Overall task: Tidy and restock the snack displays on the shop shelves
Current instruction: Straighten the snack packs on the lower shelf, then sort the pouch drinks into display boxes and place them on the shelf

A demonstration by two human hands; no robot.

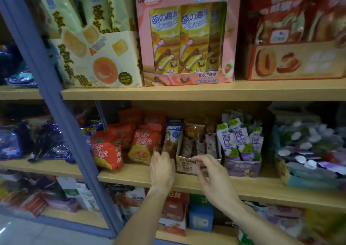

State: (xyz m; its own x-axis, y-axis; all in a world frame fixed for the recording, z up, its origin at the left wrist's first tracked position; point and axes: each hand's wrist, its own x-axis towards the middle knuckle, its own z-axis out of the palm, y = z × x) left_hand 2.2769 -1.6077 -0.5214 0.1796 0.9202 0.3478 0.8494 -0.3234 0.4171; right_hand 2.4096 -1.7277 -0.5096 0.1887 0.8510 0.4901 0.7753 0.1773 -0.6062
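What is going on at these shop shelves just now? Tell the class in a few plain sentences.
A person is tidying snacks on the middle shelf. The left hand reaches to a tall brown and blue snack packet beside a small cardboard box of snack bars. The right hand touches the front of that box, fingers curled at its edge. Red snack bags stand to the left, purple and white packets to the right. Whether either hand truly grips is unclear.

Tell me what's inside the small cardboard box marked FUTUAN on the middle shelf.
The FUTUAN box holds upright snack bars in speckled wrappers, standing in a row. Their lower ends are hidden by the box front and the right hand.
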